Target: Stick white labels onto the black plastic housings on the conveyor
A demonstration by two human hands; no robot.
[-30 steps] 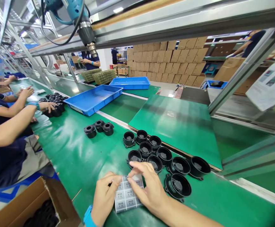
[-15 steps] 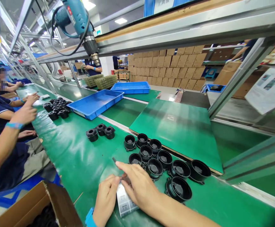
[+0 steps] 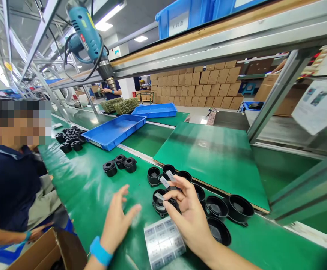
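Note:
My right hand (image 3: 190,213) is raised over the black round housings, its fingers curled. Three small silvery labels (image 3: 165,182) stick out from its fingertips. My left hand (image 3: 117,215), a blue band at its wrist, hovers above the green bench with thumb and fingers apart and nothing in them. Between and below the hands lies a sheet of silver labels (image 3: 163,243), printed in rows. A black housing (image 3: 154,175) stands open side up beyond my right hand, among several others partly hidden by that hand. Another housing (image 3: 240,208) stands at the right end of the group.
Three black parts (image 3: 120,162) stand farther left, with a larger cluster (image 3: 70,138) behind. A blue tray (image 3: 114,131) rests at the back. A power drill (image 3: 88,41) hangs overhead. A co-worker (image 3: 8,180) sits at left, near a cardboard box (image 3: 47,249).
My hands have parted. The right has risen to the right, carrying labels on its fingertips; the left has moved left and opened. The label sheet now lies uncovered. The co-worker has leaned closer.

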